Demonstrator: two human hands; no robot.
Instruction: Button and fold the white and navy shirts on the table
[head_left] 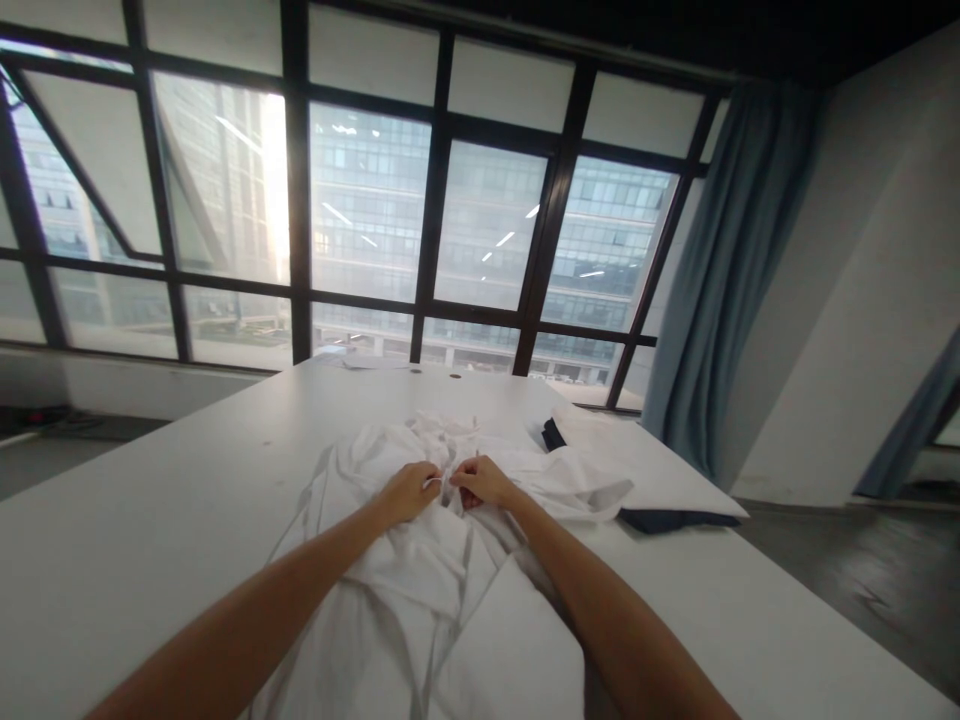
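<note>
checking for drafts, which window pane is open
The tilted pane at far left, below the top row; it stands ajar, while the others look flush.

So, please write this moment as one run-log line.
left hand: pinching rumpled white cloth; right hand: pinching same cloth, beside left; cloth: on smooth white table; dark-blue fabric: table's right side

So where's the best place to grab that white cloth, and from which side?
Probably by the flap of the white cloth, coming from the right: it spreads out that way, flatter than the bunched part where the left hand and right hand are.
</note>
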